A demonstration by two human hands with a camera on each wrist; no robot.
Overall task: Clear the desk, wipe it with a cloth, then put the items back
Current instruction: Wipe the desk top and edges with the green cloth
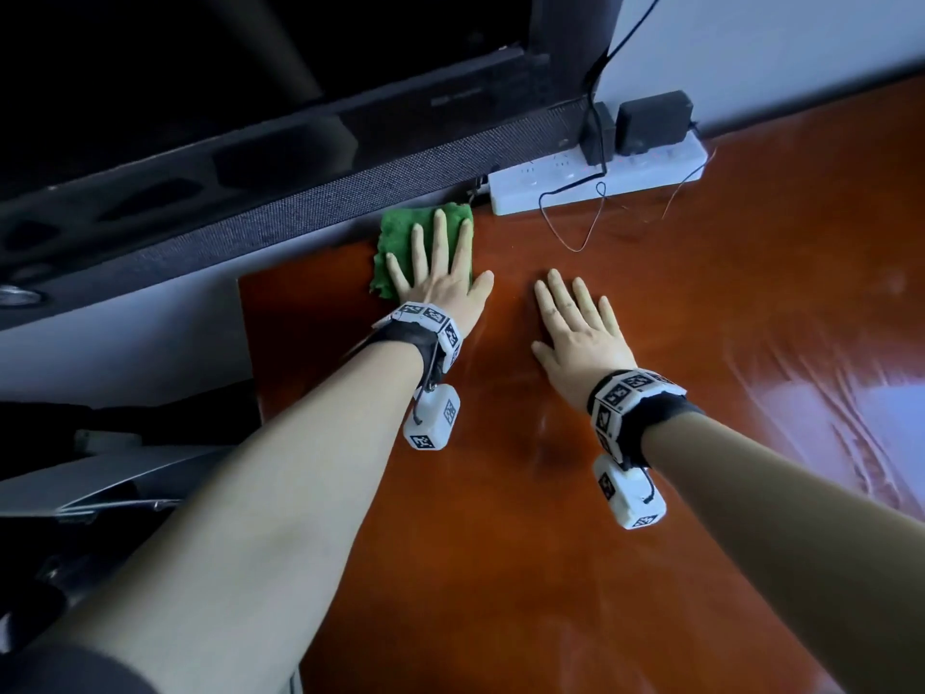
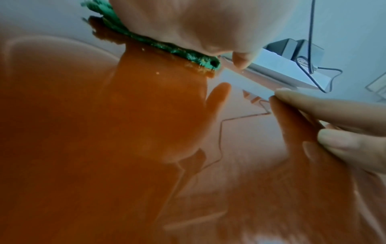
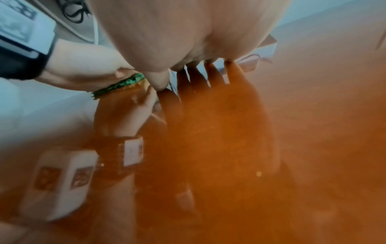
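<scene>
Cloth [image 1: 400, 232] under flat left hand [image 1: 435, 273]

Glossy reddish-brown worktop [image 1: 550, 493]. On it: green cloth [image 1: 400, 242] near back-left corner, white power strip [image 1: 550, 185] along back edge, thin looped wire [image 1: 590, 217].

Glossy, smooth reddish-brown wood tabletop [image 1: 550, 493] — mirror-like, reflecting hands. At its far left corner, a rough, nubby green cloth [image 1: 400, 237]. Along the far edge, smooth white plastic power strip [image 1: 550, 187] — matt.
</scene>
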